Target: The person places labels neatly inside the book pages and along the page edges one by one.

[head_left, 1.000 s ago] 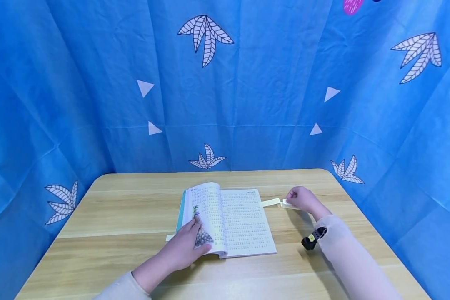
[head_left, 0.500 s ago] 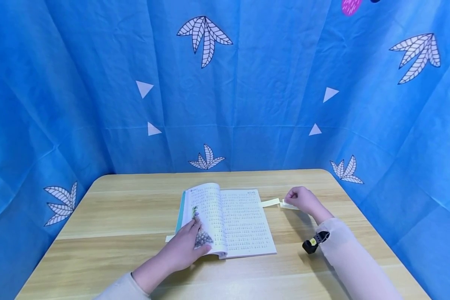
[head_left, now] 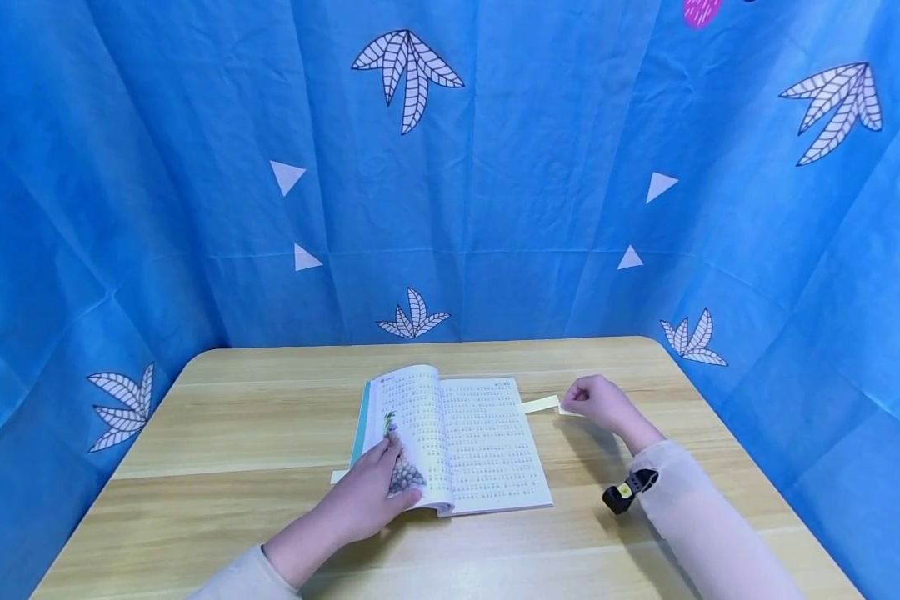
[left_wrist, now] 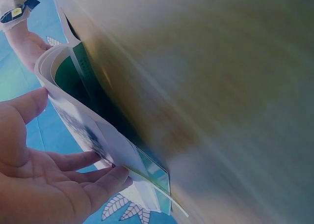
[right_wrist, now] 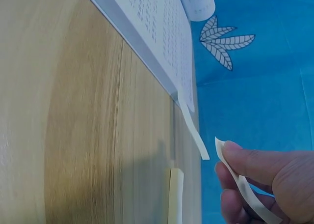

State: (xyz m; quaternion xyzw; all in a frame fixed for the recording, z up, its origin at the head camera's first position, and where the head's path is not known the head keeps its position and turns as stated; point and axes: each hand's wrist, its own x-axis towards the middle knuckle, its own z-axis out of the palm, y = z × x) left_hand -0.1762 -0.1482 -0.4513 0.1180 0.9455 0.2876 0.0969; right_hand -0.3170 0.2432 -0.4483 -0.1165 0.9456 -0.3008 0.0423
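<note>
A blue curtain (head_left: 555, 167) with leaf and triangle prints fills the upper part of the head view; below it is a wooden table (head_left: 195, 467). A small black device (head_left: 621, 497) sits at the right wrist. The left hand (head_left: 367, 496), thumb and fingers spread, touches the left page and covers part of the picture printed there.

The book (head_left: 495, 442) lies open at lower centre, its left pages curving up, its right page flat and full of text. A pale strip (head_left: 542, 404) sticks out from its right edge, and a white tab (head_left: 337, 476) shows at its left side.

In the right wrist view, at lower right, the right hand (right_wrist: 265, 184) pinches a curved paper strip (right_wrist: 251, 197) between thumb and fingers; in the head view this hand mostly hides it. This wrist view also shows a pale narrow stack (right_wrist: 175, 194) on the table, at lower centre. Only the left wrist view shows the dark green inside of the cover (left_wrist: 68, 79).
</note>
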